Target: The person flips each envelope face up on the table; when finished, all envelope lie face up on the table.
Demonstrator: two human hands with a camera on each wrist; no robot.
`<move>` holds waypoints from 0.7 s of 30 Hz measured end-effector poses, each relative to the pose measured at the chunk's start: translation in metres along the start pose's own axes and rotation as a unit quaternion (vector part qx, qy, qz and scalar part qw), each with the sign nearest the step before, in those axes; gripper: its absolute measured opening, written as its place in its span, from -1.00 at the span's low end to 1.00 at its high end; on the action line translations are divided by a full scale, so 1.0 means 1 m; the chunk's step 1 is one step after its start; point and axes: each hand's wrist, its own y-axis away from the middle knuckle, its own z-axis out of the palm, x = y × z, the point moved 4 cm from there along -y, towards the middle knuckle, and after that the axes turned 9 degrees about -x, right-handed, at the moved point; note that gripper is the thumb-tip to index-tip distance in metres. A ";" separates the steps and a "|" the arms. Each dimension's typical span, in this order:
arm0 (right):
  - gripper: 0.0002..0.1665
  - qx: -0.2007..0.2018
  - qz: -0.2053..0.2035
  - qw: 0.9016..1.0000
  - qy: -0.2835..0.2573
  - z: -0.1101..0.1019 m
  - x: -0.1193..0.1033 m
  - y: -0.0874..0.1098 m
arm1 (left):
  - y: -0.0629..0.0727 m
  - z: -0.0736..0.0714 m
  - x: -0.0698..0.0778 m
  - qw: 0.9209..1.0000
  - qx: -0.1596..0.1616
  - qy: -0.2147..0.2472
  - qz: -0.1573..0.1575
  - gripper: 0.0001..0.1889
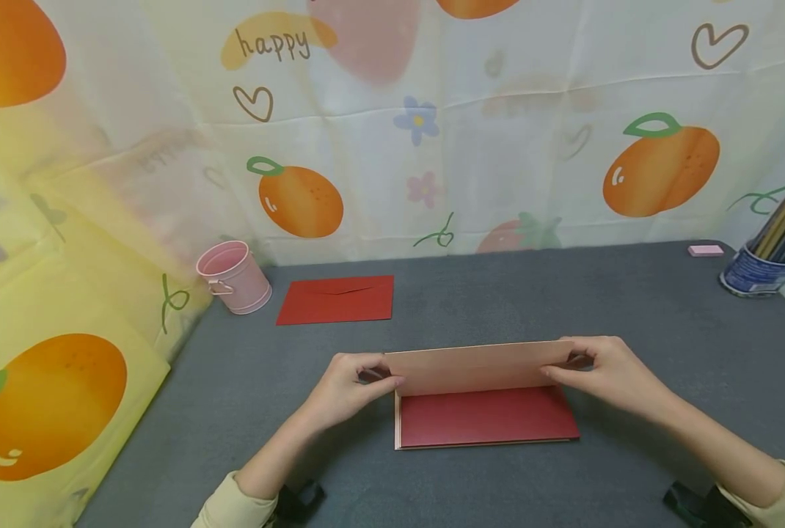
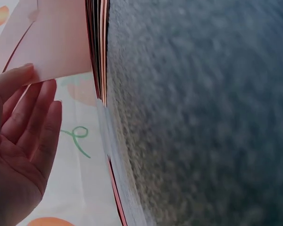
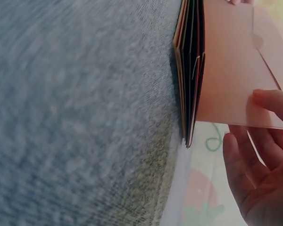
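A pale pink envelope [image 1: 478, 368] stands tilted up between both hands, its flap edge showing in the two wrist views. My left hand [image 1: 346, 385] pinches its left end between thumb and fingers. At the other end, my right hand [image 1: 607, 370] pinches it the same way. Beneath and in front of it lies a stack of envelopes, with a dark red envelope [image 1: 488, 418] on top. Several layered edges of the stack [image 3: 184, 70] show in the right wrist view. Farther back on the left, a single red envelope [image 1: 336, 304] lies flat, flap side up.
A small pink bucket [image 1: 243, 282] stands at the back left of the grey tabletop [image 1: 498, 293]. A blue holder [image 1: 758, 273] full of pencils is at the back right, with a pink eraser [image 1: 706, 251] beside it. A fruit-printed cloth [image 1: 366, 169] hangs behind.
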 end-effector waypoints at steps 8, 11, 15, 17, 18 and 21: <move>-0.90 -0.038 0.025 0.999 0.000 0.003 0.007 -0.003 | 0.000 0.000 -0.009 0.999 -0.032 -0.014 -0.041 -0.97; -0.85 -0.054 0.032 0.998 -0.008 0.003 0.010 -0.004 | -0.001 0.000 -0.011 0.998 -0.036 -0.010 -0.044 -0.93; -0.85 -0.062 0.034 0.997 -0.016 0.003 0.012 -0.007 | -0.003 -0.002 -0.015 0.998 -0.032 -0.004 -0.057 -0.91; -0.86 -0.062 0.038 0.997 -0.022 0.002 0.012 -0.010 | -0.005 -0.004 -0.018 0.997 -0.025 0.004 -0.069 -0.88; -0.86 -0.060 0.042 0.997 -0.026 0.002 0.012 -0.011 | -0.006 -0.005 -0.019 0.997 -0.020 0.008 -0.075 -0.87; -0.84 -0.051 0.059 0.996 -0.045 0.000 0.014 -0.015 | -0.011 -0.009 -0.024 0.995 0.003 0.028 -0.099 -0.82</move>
